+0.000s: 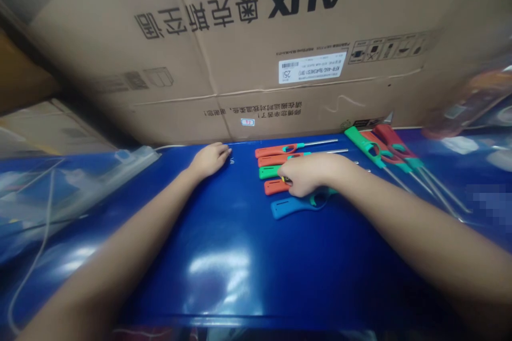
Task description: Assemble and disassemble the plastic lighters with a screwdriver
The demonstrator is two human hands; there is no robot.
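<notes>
My left hand (210, 161) rests on the blue tabletop near its back edge, fingers stretched toward a few tiny metal screws (232, 161). Right of it, long-necked gas lighters lie in a row: an orange lighter (274, 151) at the back, another orange lighter (272, 161), a green lighter (269, 172), a third orange lighter (275, 187) and a blue lighter (292, 206) in front. Over the middle of this row, my right hand (307, 175) is closed around a small black-and-yellow thing (285, 179), mostly hidden by the fingers. The hand covers parts of the lighters beneath.
A large cardboard box (240, 64) stands upright behind the table (216, 256). More lighters (362, 144), green and red, are heaped at the right. On the left are a clear plastic bag (112, 186) and a white cable (44, 245). A blurred transparent container (460, 101) stands back right.
</notes>
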